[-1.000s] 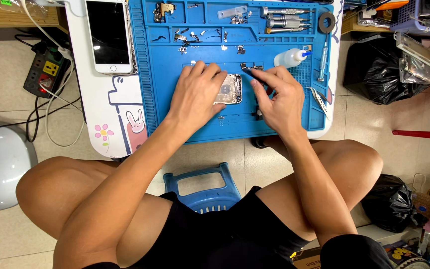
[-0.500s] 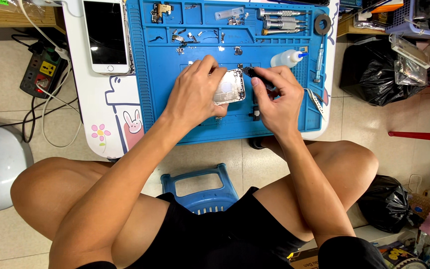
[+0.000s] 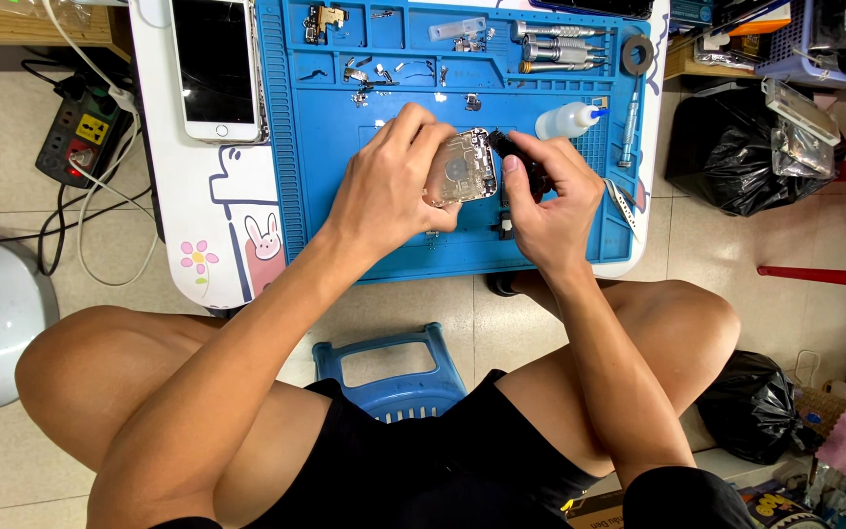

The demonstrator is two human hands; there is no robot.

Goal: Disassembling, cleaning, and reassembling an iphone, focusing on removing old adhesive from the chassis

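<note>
While the left hand clamps the thin, fragile phone housing by its edges at frame centre, right hand fingers pinch a dark tool.

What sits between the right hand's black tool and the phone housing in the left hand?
Nothing visible. The left hand holds the phone housing tilted above the blue mat, and the right hand brings the black tool right to its edge.

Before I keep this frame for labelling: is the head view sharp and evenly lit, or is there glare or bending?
Head view: sharp, evenly lit, soft shadows; the phone frame in the left hand is readable, the right hand crisp; faint sheen on the white phone; edges bow slightly, wide-angle.
</note>
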